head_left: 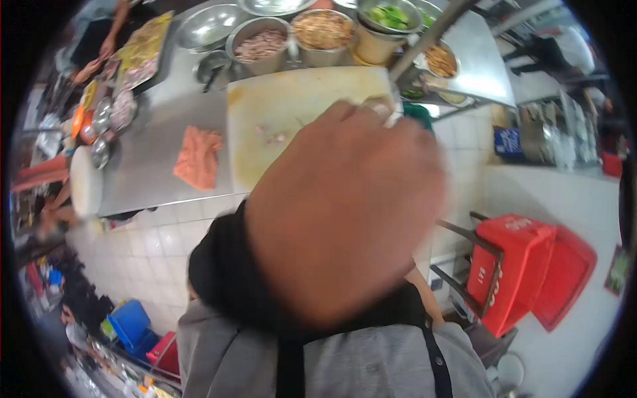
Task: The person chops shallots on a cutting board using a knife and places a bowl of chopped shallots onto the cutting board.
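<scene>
Behind one big, blurry hand [352, 199], a flat white board [279, 109] with yellow stains lies on the shiny metal surface [152, 142]. Tiny scraps [275, 138] dot it. I can't tell if the hand grips anything. A wrinkly orange cloth [198, 158] lies nearby.

Head view: one bare hand [352, 192], blurred, large, close to lens, over cutting board [259, 99]; fingers curled, grip hidden, left or right unclear. Small pinkish scraps [275, 138] on board. Orange cloth [199, 158] crumpled on steel table [156, 136], just left of board. Behind board: metal pot [262, 67] of pinkish pieces, second pot [324, 58] of brown pieces. Upper left, another person's hand [106, 48] near tray [161, 58]. Right: red crate [511, 265], tilted in view.
</scene>
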The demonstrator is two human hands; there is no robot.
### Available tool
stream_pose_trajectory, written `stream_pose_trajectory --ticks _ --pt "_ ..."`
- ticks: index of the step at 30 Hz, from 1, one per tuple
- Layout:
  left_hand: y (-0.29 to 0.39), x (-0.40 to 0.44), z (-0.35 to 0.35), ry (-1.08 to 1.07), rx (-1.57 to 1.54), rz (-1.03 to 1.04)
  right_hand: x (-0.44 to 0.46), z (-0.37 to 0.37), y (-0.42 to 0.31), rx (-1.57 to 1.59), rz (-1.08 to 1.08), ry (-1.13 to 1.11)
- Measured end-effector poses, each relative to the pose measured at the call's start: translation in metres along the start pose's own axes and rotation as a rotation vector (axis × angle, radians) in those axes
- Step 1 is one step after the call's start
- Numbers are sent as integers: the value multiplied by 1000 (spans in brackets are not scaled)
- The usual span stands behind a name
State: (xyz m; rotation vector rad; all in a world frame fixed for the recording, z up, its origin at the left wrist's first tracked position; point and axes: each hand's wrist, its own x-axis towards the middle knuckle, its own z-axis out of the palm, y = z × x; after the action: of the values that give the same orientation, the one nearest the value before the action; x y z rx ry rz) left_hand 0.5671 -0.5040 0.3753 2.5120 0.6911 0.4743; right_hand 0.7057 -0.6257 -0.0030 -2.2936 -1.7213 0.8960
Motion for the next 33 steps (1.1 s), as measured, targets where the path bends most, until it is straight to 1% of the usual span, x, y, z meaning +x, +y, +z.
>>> stream_pose_trajectory --ticks 2,6,9,11,12,13,14,15,16,17,18,19,20,21,23,24,25,26,27,28,31,33 --pt "37 14 -8 10 -49 97 4 5 0 3 -16 -4" --pt "91 44 7 -143 -98 254 3 2 2 38 -61 17" --pt "113 56 22 -255 -114 331 1 -2 4 55 -92 45" --pt "121 58 30 -323 -112 343 2 -15 -4 62 -101 28" --pt "123 58 35 -353 -116 340 3 -25 -10 114 -42 -97" --pt "124 59 38 -371 -117 334 9 -4 1 89 -20 -100" --pt "126 60 41 -390 -120 325 10 -4 2 134 -15 -116" --pt "126 62 46 -416 -128 306 9 -6 0 106 -48 -74" --pt "122 64 53 -429 -139 289 4 -18 -8 86 -19 -78" --pt "115 64 64 -436 -158 261 3 -23 -10 73 -72 -67" --pt "106 62 81 -402 -210 275 3 -21 -8 45 -71 -66" --pt "83 57 109 -329 -289 273 2 -15 -4 85 -47 -15" --pt "57 50 137 -247 -369 268 2 -17 -2 90 -19 -51" --pt "23 44 161 -152 -429 242 3 -13 3 82 -35 -29" --pt "-58 26 187 -17 -419 60 2 -18 8 71 -36 21" --pt "-103 16 181 -43 -456 -61 -1 -21 10 62 -29 48" --pt "-139 0 183 141 -128 -20 -3 -26 11 48 -23 76" --pt "-195 -30 210 122 195 -203 -6 -34 8 118 -3 67" --pt "-227 -56 225 205 235 -402 -8 -36 8 137 -4 60" --pt "-253 -78 238 132 387 -532 -7 -38 6 154 -20 52" --pt "-280 -111 244 16 495 -507 -3 -34 7 196 -119 14" --pt "-287 -118 248 23 476 -496 -1 -34 6 192 -152 -34"
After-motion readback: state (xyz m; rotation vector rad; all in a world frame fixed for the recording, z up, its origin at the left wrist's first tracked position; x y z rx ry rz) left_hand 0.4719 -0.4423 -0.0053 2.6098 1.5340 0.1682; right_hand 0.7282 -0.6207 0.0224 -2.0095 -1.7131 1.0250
